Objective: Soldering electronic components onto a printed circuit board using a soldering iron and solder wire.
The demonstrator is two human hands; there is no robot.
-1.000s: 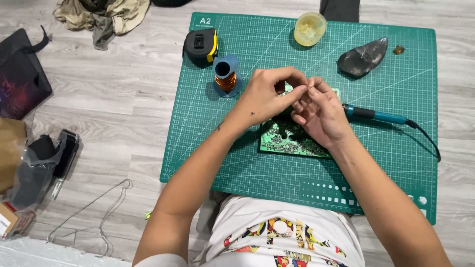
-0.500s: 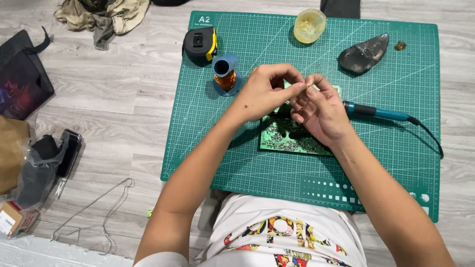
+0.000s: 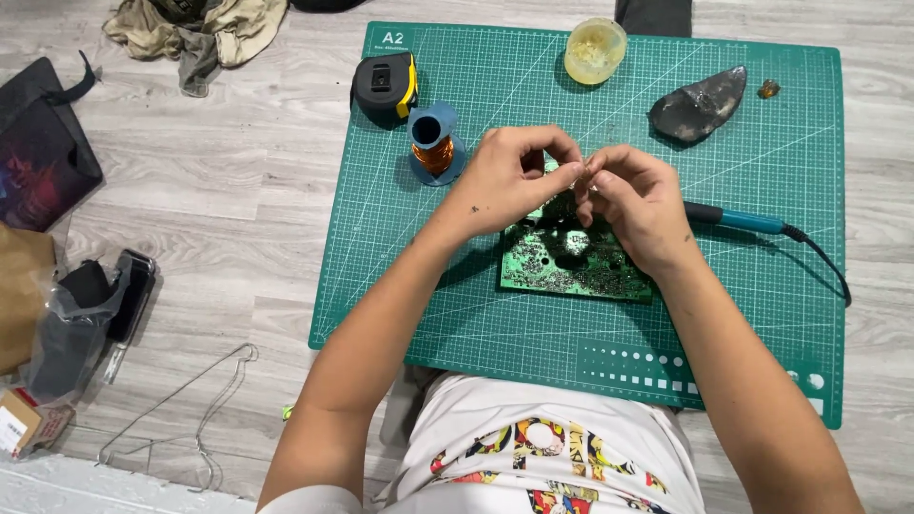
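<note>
Wire, fine and barely visible, seems pinched between the two hands right over the board [image 3: 571, 262]. Left hand [image 3: 514, 181] has thumb and forefinger closed narrow at its tips; right hand [image 3: 636, 202] mirrors it, fingertips nearly touching the left's. Whether it is truly a strand or a tiny part, too small to tell.

Risks now. A strand that thin could snap or slip if the hands pull apart too sharply, and anything dropped would vanish among the board's clutter directly beneath. Just right of the right hand lies the iron [image 3: 738, 221], its tip hidden behind that wrist; if it is hot, a drifting forearm could brush it, or its cord [image 3: 824, 262] could snag an elbow. Just left of the left hand stands the spool [image 3: 435, 143] of copper wire, upright; a tug on its strand could tip it.

Containers: beyond both hands, a round yellowish tub [image 3: 595, 50], open, holding a pale amber paste-like mass. Beyond the left hand, a tape measure [image 3: 386, 86]. Everything rests on the green mat [image 3: 457, 314].
</note>
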